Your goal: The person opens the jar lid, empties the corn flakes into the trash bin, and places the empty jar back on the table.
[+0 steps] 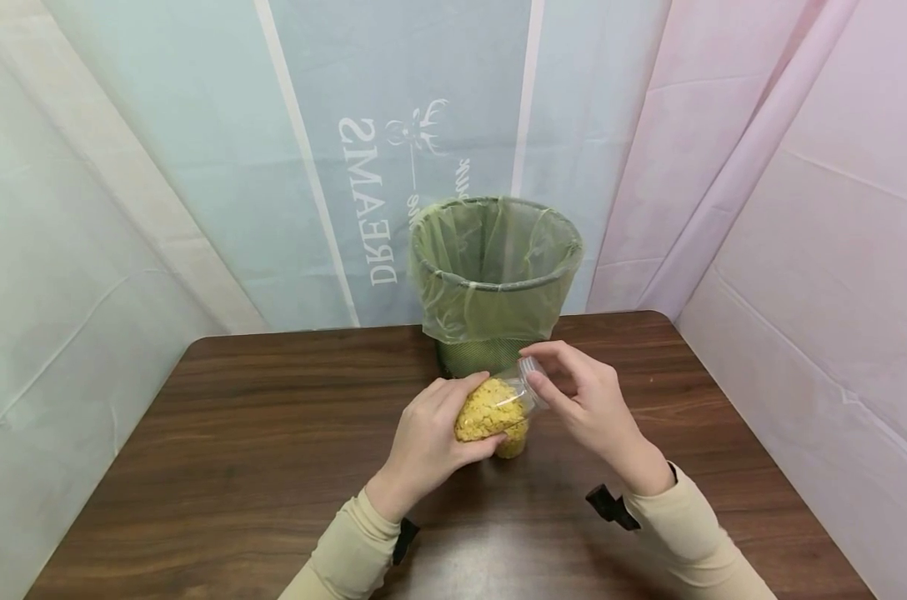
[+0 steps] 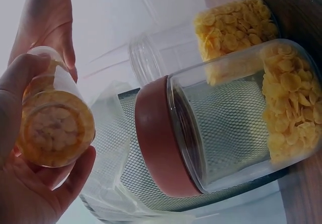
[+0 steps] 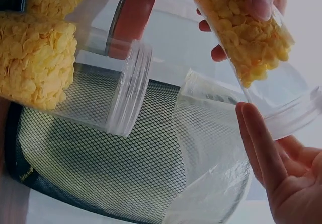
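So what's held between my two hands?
In the head view, a tilted clear jar of yellow flakes: your left hand grips its body, your right hand holds its ribbed end.

Creased cream sleeves (image 1: 348, 548), black blocky wrist fittings (image 1: 611, 507), bare left hand (image 1: 426, 433), bare right hand (image 1: 594, 408)

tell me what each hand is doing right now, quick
Left hand: closed, holding the jar of yellow flakes.
Right hand: closed, pinching that jar's clear top end.
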`<state>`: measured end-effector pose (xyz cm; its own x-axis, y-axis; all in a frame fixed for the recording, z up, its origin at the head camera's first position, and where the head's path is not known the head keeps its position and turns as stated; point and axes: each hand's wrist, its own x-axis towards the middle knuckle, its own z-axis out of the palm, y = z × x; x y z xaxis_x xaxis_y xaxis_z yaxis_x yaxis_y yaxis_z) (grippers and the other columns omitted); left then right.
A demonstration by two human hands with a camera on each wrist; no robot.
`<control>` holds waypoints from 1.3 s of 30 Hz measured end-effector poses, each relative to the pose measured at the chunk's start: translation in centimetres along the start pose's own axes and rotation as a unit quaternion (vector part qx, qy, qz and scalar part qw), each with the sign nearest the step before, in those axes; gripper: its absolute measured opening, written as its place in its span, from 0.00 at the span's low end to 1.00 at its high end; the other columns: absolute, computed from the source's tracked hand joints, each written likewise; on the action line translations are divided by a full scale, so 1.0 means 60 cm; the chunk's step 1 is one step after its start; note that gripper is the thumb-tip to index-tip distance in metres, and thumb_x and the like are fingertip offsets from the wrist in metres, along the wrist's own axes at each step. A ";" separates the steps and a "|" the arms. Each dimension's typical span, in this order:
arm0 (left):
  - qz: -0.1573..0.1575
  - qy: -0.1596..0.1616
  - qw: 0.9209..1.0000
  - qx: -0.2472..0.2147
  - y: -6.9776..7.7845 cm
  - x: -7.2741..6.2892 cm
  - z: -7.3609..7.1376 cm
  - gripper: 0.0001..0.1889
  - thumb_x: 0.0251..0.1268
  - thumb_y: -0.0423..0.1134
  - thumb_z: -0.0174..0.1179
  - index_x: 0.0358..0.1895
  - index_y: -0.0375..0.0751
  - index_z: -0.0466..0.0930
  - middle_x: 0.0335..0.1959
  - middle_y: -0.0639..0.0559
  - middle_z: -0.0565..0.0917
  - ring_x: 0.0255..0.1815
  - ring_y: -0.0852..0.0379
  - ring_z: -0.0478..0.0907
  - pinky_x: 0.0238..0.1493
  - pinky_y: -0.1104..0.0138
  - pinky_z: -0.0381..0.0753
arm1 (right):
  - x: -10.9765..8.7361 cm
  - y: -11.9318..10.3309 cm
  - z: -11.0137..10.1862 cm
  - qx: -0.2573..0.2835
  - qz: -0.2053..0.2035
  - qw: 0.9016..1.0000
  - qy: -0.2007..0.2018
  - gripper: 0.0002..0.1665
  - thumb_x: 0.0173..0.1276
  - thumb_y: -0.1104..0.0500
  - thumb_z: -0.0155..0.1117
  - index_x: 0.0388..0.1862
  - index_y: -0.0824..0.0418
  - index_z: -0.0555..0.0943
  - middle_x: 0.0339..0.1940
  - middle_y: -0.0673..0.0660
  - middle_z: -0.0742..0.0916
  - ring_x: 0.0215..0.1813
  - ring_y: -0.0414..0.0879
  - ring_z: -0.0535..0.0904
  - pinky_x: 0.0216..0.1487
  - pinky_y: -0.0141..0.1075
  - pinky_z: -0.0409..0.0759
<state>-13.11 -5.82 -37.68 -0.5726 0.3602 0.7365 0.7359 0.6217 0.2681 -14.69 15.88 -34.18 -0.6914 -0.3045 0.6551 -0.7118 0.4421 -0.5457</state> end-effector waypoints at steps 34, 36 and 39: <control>0.046 0.069 0.995 -0.057 0.005 -0.003 0.012 0.32 0.33 0.47 0.75 0.49 0.38 0.81 0.37 0.51 0.85 0.41 0.54 0.81 0.47 0.67 0.80 | -0.002 0.014 0.011 -0.119 -0.204 0.964 0.121 0.21 0.72 0.49 0.50 0.38 0.63 0.85 0.16 0.44 0.77 0.17 0.30 0.66 0.17 0.21 0.65; 0.046 0.068 0.995 -0.059 0.005 -0.003 0.012 0.32 0.33 0.47 0.75 0.49 0.38 0.81 0.38 0.51 0.86 0.42 0.55 0.81 0.47 0.68 0.80 | -0.002 0.015 0.011 -0.118 -0.205 0.964 0.121 0.21 0.72 0.49 0.50 0.38 0.63 0.85 0.16 0.44 0.78 0.17 0.30 0.66 0.17 0.21 0.65; 0.047 0.065 0.995 -0.062 0.004 -0.003 0.010 0.32 0.32 0.47 0.75 0.49 0.39 0.81 0.38 0.51 0.86 0.42 0.55 0.81 0.46 0.68 0.80 | -0.004 0.015 0.011 -0.118 -0.209 0.963 0.122 0.21 0.72 0.50 0.50 0.38 0.63 0.85 0.16 0.45 0.78 0.16 0.31 0.67 0.17 0.21 0.66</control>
<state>-13.08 -5.30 -38.13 -0.4540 0.3141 0.8338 0.8274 0.4958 0.2638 -15.26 15.79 -35.14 -0.2808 -0.3034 0.9106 -0.8541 0.5118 -0.0928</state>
